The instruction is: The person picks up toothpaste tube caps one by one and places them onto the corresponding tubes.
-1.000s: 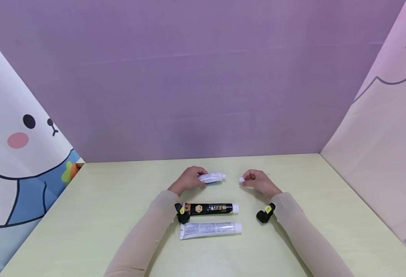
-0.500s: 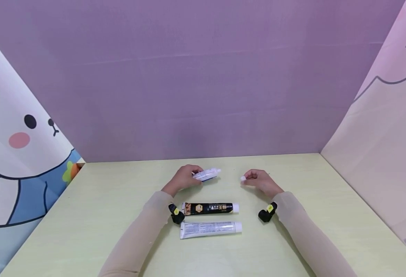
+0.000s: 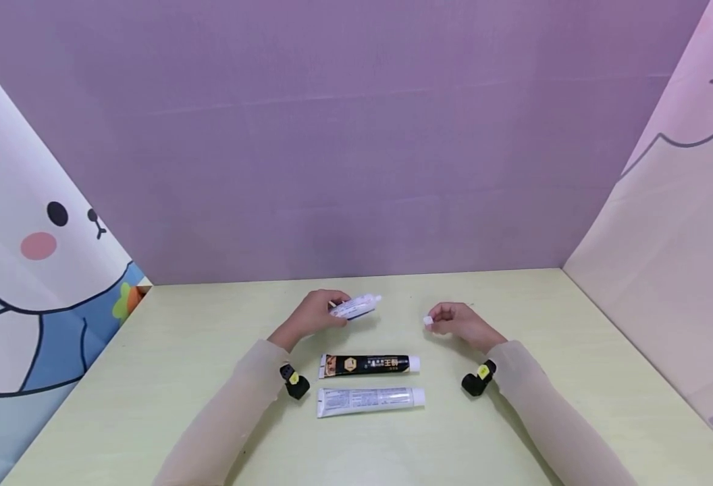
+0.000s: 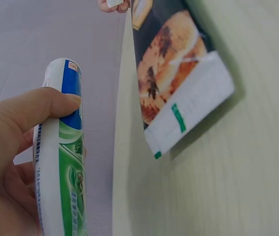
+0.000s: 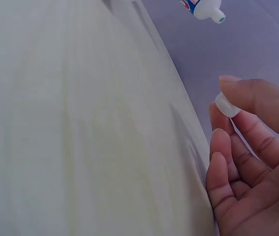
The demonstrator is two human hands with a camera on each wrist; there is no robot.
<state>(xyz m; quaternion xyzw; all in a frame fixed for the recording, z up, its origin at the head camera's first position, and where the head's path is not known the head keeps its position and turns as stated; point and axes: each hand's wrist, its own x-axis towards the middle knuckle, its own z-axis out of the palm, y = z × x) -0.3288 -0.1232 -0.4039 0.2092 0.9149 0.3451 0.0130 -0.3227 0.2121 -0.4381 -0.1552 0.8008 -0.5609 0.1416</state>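
Note:
My left hand (image 3: 314, 314) grips a small white, green and blue tube (image 3: 354, 307) (image 4: 60, 167), lifted a little off the table with its uncapped nozzle (image 5: 209, 10) pointing right. My right hand (image 3: 456, 322) pinches the tube's small white cap (image 3: 427, 321) (image 5: 226, 104) between thumb and fingertips, a short gap to the right of the nozzle. Nearer me, a black tube (image 3: 368, 365) (image 4: 173, 83) and a white tube (image 3: 370, 401) lie flat, side by side, caps to the right.
The pale green table (image 3: 150, 378) is closed in by a purple back wall (image 3: 356, 148) and cartoon-printed side panels (image 3: 34, 243). Black wrist cameras (image 3: 294, 382) sit at both sleeves.
My left hand has drawn the small tube leftward and tilted its nozzle up. The right hand with the cap has drifted slightly right and nearer, so the gap has widened.

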